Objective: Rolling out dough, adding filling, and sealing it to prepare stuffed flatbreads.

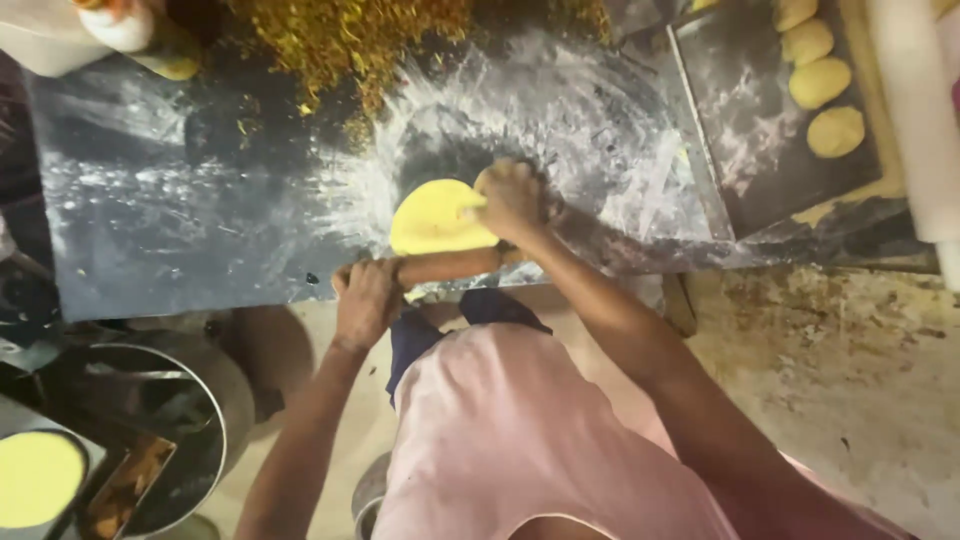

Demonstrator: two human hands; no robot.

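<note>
Head view, looking straight down: yellow dough disc [432, 218] lying flat on the floured dark worktop [180, 210], near its front edge, inside a ring of scattered flour.

Wooden rolling pin [450, 266] resting across the near edge of the disc, touching it.

Left hand [366, 298]: grip curled closed around the left end of the pin, fingers wrapped over the wood.

Right hand [512, 198]: grip loosely bent, fingertips pressing on the right rim of the disc; thumb position not discernible. Not on the pin.

Recommended technique, as judged from this layout: keep the pin level and pressure even along its length; turn the disc by its rim between passes to hold a round outline; keep flour under the dough to prevent sticking; avoid rolling past the front edge of the worktop.

Nearby: dark tray [730, 150] at right carrying a row of dough balls [835, 131]; heap of yellow-green crumbs [350, 40] at the far side; finished disc [36, 478] at lower left.
</note>
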